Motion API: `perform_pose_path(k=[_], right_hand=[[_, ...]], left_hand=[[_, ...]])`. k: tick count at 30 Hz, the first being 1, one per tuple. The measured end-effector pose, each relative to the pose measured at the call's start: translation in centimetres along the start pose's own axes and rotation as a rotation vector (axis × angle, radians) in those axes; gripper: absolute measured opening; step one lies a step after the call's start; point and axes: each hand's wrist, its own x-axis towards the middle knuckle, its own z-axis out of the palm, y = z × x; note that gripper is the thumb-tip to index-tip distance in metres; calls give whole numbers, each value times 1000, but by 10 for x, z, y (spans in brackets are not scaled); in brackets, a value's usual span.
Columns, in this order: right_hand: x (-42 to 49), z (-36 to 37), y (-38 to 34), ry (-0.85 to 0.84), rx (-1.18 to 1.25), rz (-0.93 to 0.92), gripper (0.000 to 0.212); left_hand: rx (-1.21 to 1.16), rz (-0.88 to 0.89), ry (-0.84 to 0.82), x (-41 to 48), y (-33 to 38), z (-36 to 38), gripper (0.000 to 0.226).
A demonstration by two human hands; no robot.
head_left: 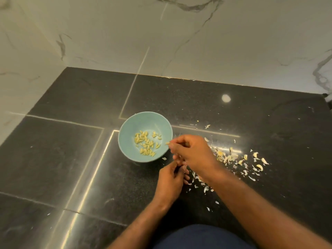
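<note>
The shallow round light-teal ceramic bowl (136, 123) stands on the polished black speckled stone surface (71, 159) and serves as the reference for all positions below. On the bowl's floor lies a loose batch of small pale-yellow peeled garlic cloves (145, 143).

The right hand (192, 150) is at the bowl's right rim. Its thumb and forefinger pinch one small pale peeled single clove (167, 143). The single clove projects over the rim, above the bowl's inner wall, apart from the batch on the floor. The other fingers are curled under the palm.

The left hand (169, 182) is just beside the bowl, at its near right side and nearer the person than the right hand. Its fingers are curled and its fingertips meet the lower fingers of the right hand. Whether it grasps anything cannot be told, because the contact area is hidden.

To the right of the bowl, past the right hand, a scatter of white papery garlic skins and yellowish scraps (231, 157) lies on the surface. Behind the bowl, a white grey-veined marble wall (197, 42) meets the surface. Well to the near side of the bowl, a dark blue garment (203, 236) fills the lower edge.
</note>
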Motion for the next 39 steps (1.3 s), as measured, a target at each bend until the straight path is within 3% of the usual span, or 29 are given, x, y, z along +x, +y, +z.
perform_pose_path(k=[4, 10, 14, 19, 21, 23, 26, 29, 33, 35, 37, 39], right_hand=[[31, 22, 6, -34, -286, -82, 18], [5, -15, 18, 154, -145, -67, 14], [-36, -58, 29, 203, -193, -62, 13], [-67, -95, 31, 514, -225, -171, 14], [-67, -103, 39, 520, -267, -156, 16], [-66, -108, 53, 402, -380, -91, 31], [-82, -120, 64, 568, -360, -106, 44], [-97, -142, 71, 705, -181, -128, 28], [-96, -167, 99, 621, -452, -2, 22], [-92, -172, 106, 598, -500, 9, 5], [-86, -176, 111, 608, -533, 0, 10], [-78, -182, 112, 637, -552, -12, 6]], left_hand=[[34, 64, 16, -2, -5, 0, 20], [71, 176, 66, -1, -10, 5, 16], [140, 249, 25, -1, -7, 11, 5], [169, 403, 8, -6, 6, 44, 17], [141, 384, 27, -7, 6, 55, 21], [203, 453, 60, -7, 2, 60, 32], [367, 575, 84, -8, -9, 69, 42], [359, 577, 112, -11, -15, 72, 29], [473, 585, 58, -16, -16, 74, 21], [583, 589, 25, -18, -17, 77, 35], [620, 611, 23, -18, -17, 78, 54], [596, 631, 75, -17, -16, 79, 56]])
